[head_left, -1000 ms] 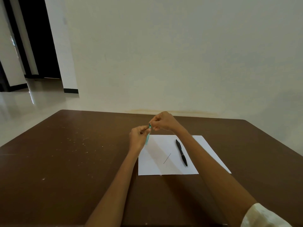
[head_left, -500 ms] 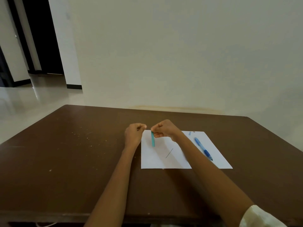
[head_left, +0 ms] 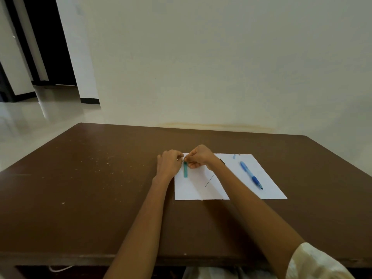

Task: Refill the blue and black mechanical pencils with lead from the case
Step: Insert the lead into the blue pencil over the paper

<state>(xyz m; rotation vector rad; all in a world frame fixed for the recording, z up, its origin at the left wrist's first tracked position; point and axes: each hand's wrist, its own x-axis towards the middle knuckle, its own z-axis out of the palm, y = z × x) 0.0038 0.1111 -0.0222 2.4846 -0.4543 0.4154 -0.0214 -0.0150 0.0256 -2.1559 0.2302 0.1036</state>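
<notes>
Pale wall ahead, dark doorway off to the left, glossy floor. I sit at a brown table (head_left: 100, 188), its top speckled with light flecks, a sheet of white paper (head_left: 201, 190) in front of me.

Lead case (head_left: 185, 171): slim, flat, teal-green, translucent-looking. It hangs over the paper's left edge, long axis running almost straight toward and away from me, top end up at my fingers, lower end pointing back at me. Any print on it is too small to read.

My right hand (head_left: 198, 158) has its fingers curled and pinches the top of the case. My left hand (head_left: 170, 163) is curled too, fingertips meeting the right hand at the case's top end; whether it grips the case or a cap there, I cannot tell.

One loose lead (head_left: 209, 181), a thin dark line, lies on the paper just right of the case, slanted from near-left to far-right.

Blue pencil (head_left: 251, 175): light blue barrel, darker blue grip. It lies on the paper's right half, well apart from my hands, tip toward me and to the right, back end away. No lettering legible. Two small bits (head_left: 234, 156) sit near the paper's far edge, one pale blue.
</notes>
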